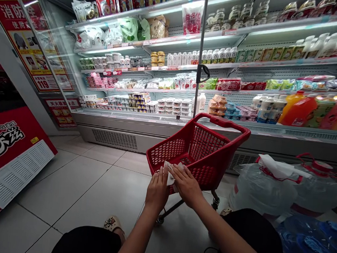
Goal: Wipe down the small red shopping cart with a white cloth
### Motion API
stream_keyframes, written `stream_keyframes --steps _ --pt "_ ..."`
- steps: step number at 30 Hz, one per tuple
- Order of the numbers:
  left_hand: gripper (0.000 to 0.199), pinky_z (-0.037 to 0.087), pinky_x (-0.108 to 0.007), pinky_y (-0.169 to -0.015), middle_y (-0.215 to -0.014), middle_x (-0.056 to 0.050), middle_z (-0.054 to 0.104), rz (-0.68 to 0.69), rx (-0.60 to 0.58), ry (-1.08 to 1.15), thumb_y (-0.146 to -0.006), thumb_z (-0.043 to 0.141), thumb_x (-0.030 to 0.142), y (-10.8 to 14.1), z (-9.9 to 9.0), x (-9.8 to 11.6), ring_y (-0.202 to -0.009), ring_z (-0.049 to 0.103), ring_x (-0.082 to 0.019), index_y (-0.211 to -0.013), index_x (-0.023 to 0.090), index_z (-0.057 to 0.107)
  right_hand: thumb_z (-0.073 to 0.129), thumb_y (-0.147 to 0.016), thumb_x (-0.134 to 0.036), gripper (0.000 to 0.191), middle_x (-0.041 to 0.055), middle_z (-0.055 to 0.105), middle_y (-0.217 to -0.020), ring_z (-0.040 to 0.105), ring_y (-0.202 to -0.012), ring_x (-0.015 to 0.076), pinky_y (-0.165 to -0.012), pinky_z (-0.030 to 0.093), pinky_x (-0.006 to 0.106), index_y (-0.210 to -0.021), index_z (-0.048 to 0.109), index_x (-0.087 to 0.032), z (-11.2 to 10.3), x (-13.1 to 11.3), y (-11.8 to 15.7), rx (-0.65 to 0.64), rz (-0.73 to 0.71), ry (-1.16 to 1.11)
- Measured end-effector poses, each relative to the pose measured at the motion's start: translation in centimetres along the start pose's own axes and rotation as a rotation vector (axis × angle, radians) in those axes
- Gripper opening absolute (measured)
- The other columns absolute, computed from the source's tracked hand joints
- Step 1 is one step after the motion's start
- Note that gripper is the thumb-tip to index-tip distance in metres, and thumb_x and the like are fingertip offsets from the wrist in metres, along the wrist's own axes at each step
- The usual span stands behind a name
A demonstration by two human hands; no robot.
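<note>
A red plastic shopping cart (212,165) on wheels stands right in front of me, its handle end toward the fridge. Both of my hands are at its near rim with a crumpled white wipe (170,178). My left hand (158,188) is closed on the left part of the wipe, its fingers pressed together at the rim. Beside it, almost touching, my right hand (187,185) presses the right part of the wipe over the rim, fingers together. My thumbs and part of the wipe are hidden. The cart's basket shows its bare red floor.
Behind the cart runs an open-fronted dairy fridge (115,124) with a vertical door bar (200,58). To the right stand large clear water jugs (265,186) and blue water bottles (311,245). A red freezer (7,148) is at left. Tiled floor (80,193) lies between.
</note>
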State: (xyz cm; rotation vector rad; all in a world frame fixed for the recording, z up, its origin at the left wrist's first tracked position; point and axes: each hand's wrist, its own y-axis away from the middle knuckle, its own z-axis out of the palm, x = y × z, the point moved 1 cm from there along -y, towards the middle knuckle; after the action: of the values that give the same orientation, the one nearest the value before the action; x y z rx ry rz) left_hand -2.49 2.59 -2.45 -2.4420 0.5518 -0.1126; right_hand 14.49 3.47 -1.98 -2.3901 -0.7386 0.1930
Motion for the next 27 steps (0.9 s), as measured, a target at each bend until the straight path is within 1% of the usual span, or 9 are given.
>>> stream_keyframes --steps 5,8,10,12,16,19,22,24,27 --pt "0.095 0.043 -0.042 -0.119 -0.158 -0.016 0.051 -0.006 -0.019 0.047 -0.087 0.050 0.007 -0.1 -0.8 0.2 -0.139 0.055 -0.025 -0.168 0.012 0.000 0.035 -0.103 -0.016 0.064 0.0022 0.043 -0.164 0.038 -0.152 0.0189 -0.130 0.017 0.047 -0.165 0.028 -0.026 -2.4 8.3 2.1 0.011 0.140 0.117" --pt "0.094 0.042 -0.045 -0.120 -0.162 -0.018 0.044 -0.019 -0.031 0.025 -0.088 0.052 0.008 -0.1 -0.6 1.1 -0.141 0.053 -0.028 -0.168 0.013 0.003 0.034 -0.104 -0.017 0.061 0.0030 0.045 -0.163 0.039 -0.152 0.0203 -0.129 0.020 0.048 -0.164 0.032 -0.024 -2.3 9.8 2.3 0.041 0.240 0.148" --pt "0.093 0.043 -0.047 -0.119 -0.163 -0.021 0.042 -0.034 -0.038 0.000 -0.088 0.054 0.009 -0.1 -0.4 1.6 -0.141 0.054 -0.031 -0.168 0.013 0.007 0.034 -0.103 -0.016 0.059 0.0043 0.046 -0.162 0.038 -0.152 0.0214 -0.128 0.022 0.048 -0.162 0.037 -0.020 -1.6 8.1 1.9 0.068 0.294 0.138" --pt "0.092 0.043 -0.049 -0.118 -0.162 -0.023 0.042 -0.046 -0.040 -0.016 -0.089 0.055 0.010 -0.1 -0.1 1.9 -0.139 0.055 -0.033 -0.168 0.013 0.009 0.035 -0.101 -0.013 0.059 0.0048 0.044 -0.163 0.036 -0.153 0.0219 -0.128 0.023 0.047 -0.160 0.040 -0.017 -0.6 4.9 1.3 0.081 0.292 0.106" --pt "0.091 0.045 -0.048 -0.117 -0.161 -0.022 0.045 -0.031 -0.008 0.008 -0.092 0.051 0.009 0.0 0.0 1.4 -0.137 0.057 -0.030 -0.168 0.014 0.001 0.040 -0.100 -0.013 0.053 0.0057 0.042 -0.165 0.032 -0.155 0.0223 -0.129 0.023 0.046 -0.150 0.055 -0.015 0.6 -1.9 0.4 0.073 0.125 0.005" --pt "0.091 0.045 -0.046 -0.117 -0.158 -0.019 0.050 -0.010 0.003 0.041 -0.094 0.049 0.009 0.2 -0.4 0.7 -0.137 0.058 -0.028 -0.168 0.016 -0.004 0.044 -0.100 -0.017 0.046 0.0052 0.042 -0.164 0.032 -0.155 0.0232 -0.130 0.024 0.046 -0.142 0.063 -0.017 0.3 -3.6 0.5 0.045 0.000 -0.047" --pt "0.092 0.045 -0.045 -0.117 -0.158 -0.016 0.051 0.015 0.006 0.055 -0.093 0.048 0.009 0.4 -1.0 0.1 -0.136 0.059 -0.027 -0.168 0.017 -0.004 0.040 -0.098 -0.011 0.063 0.0025 0.042 -0.165 0.036 -0.154 0.0189 -0.130 0.022 0.044 -0.160 0.040 -0.022 -0.8 -0.8 1.5 0.001 -0.015 -0.012" --pt "0.094 0.045 -0.043 -0.118 -0.160 -0.014 0.050 0.018 0.010 0.074 -0.091 0.047 0.006 0.5 -1.4 -0.2 -0.137 0.058 -0.025 -0.168 0.019 -0.004 0.037 -0.098 -0.009 0.073 0.0019 0.038 -0.166 0.036 -0.153 0.0183 -0.130 0.021 0.045 -0.167 0.023 -0.025 -1.7 2.8 2.6 -0.005 0.052 0.051" --pt "0.095 0.045 -0.042 -0.118 -0.158 -0.012 0.052 0.009 -0.003 0.105 -0.089 0.047 0.004 0.5 -1.9 -0.1 -0.137 0.058 -0.024 -0.168 0.019 -0.003 0.036 -0.101 -0.014 0.073 0.0020 0.038 -0.167 0.037 -0.153 0.0200 -0.129 0.021 0.047 -0.168 0.012 -0.029 -2.8 8.2 4.0 0.011 0.148 0.133"
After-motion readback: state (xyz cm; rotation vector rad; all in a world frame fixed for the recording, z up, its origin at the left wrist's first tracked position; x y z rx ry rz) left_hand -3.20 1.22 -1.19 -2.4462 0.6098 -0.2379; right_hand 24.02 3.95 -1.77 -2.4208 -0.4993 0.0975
